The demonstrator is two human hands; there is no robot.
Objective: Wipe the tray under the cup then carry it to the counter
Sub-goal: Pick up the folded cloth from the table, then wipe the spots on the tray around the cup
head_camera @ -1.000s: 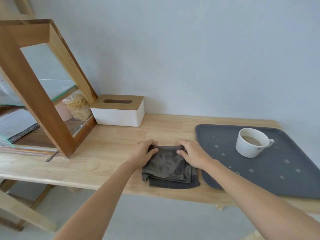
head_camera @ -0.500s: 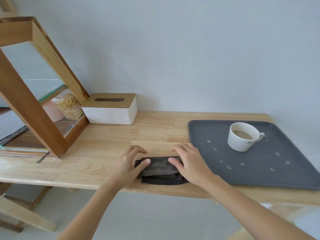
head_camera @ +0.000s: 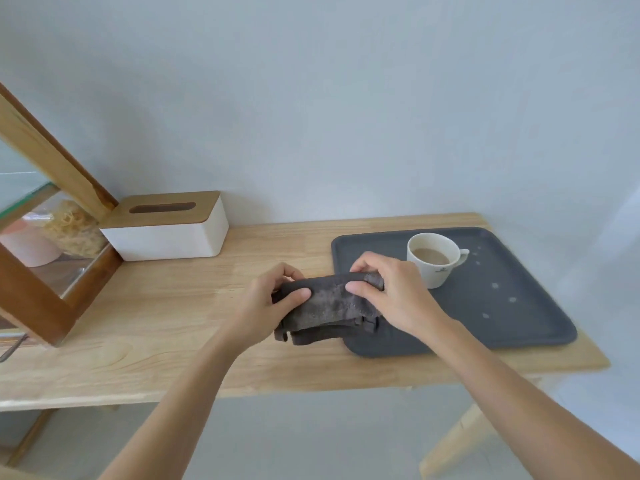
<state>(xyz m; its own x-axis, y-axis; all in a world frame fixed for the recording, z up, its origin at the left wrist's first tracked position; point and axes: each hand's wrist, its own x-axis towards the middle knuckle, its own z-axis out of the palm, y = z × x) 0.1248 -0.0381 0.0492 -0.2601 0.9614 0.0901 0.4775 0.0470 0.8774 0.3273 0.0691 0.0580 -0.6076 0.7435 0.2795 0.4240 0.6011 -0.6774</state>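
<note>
A dark grey tray (head_camera: 519,313) lies on the right part of the wooden table (head_camera: 166,327), with pale droplets spotted over its surface. On its far side stands a white cup (head_camera: 433,261) with a milky brown drink, handle to the right. A folded dark grey cloth (head_camera: 329,306) is held up above the tray's left edge. My left hand (head_camera: 266,303) grips its left end and my right hand (head_camera: 391,292) pinches its right end, just left of the cup.
A white tissue box (head_camera: 169,230) with a wooden lid sits at the back left against the wall. A wooden-framed glass case (head_camera: 48,237) holding a bag of noodles stands at the far left. The table's right edge lies just past the tray.
Both hands have taken hold of the folded cloth and lifted it off the table, carrying it right toward the tray's left edge. The view has shifted left.
</note>
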